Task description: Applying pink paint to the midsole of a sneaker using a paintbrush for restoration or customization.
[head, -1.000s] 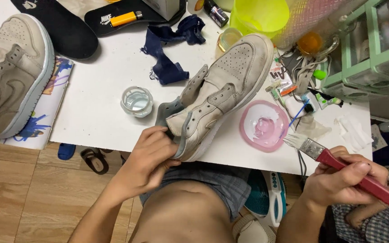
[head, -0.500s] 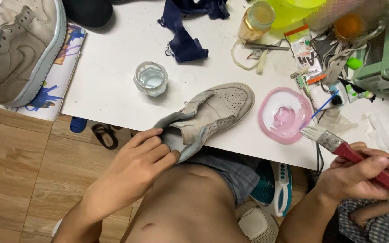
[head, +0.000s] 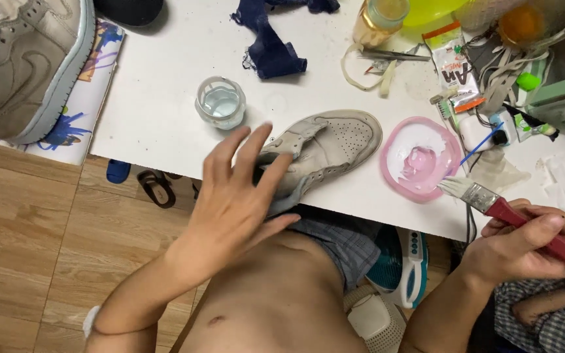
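Observation:
A grey sneaker (head: 331, 147) lies on the white table (head: 165, 111) near its front edge, toe pointing right. My left hand (head: 237, 196) hovers over the sneaker's heel end with fingers spread, holding nothing. My right hand (head: 528, 245) grips the red handle of a flat paintbrush (head: 485, 198). The pale bristles reach the lower right rim of a pink bowl (head: 420, 157) that holds white and pink liquid.
A small glass of clear liquid (head: 220, 102) stands left of the sneaker. A second grey sneaker (head: 24, 62) rests on a printed sheet at top left. Dark blue cloth (head: 273, 49), tubes, a jar and clutter fill the back right. Sandals (head: 155, 188) lie on the wooden floor.
My left hand has let go of the sneaker's heel and opened, fingers spread above it. The brush tip has moved closer to the pink bowl's rim.

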